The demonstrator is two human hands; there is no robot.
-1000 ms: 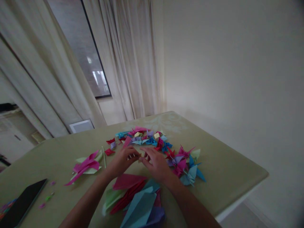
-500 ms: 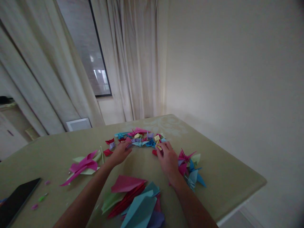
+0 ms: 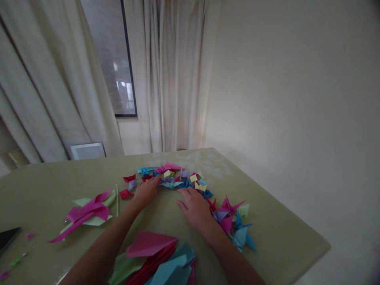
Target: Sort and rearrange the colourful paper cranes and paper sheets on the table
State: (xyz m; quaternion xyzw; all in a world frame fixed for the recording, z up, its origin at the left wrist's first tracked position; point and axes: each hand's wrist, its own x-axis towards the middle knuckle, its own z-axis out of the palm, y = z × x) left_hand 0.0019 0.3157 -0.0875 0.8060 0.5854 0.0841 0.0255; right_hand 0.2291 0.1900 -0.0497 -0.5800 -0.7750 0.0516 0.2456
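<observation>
Several small folded paper pieces lie in a curved group towards the far side of the table, among them a light-blue paper crane (image 3: 172, 185), a yellow folded paper (image 3: 200, 187) and a pink folded paper (image 3: 170, 167). My left hand (image 3: 147, 191) reaches to the group's left part, fingers stretched out over its near edge; whether the fingertips touch paper I cannot tell. Just in front of the blue pieces, my right hand (image 3: 194, 206) has its fingers apart and nothing in them. Beside that wrist sits a second cluster with a magenta paper crane (image 3: 229, 206).
Larger folded papers, one pink (image 3: 151, 243) and one light blue (image 3: 170, 269), are heaped between my forearms. To the left lie a magenta paper figure (image 3: 87, 211) on pale green paper, tiny green and pink bits, and a black flat object (image 3: 7, 238). A wall borders the table's right.
My right hand has left the yellow folded paper and shifted left with its fingers opened. My left hand stays by the group's left part. The view has turned slightly.
</observation>
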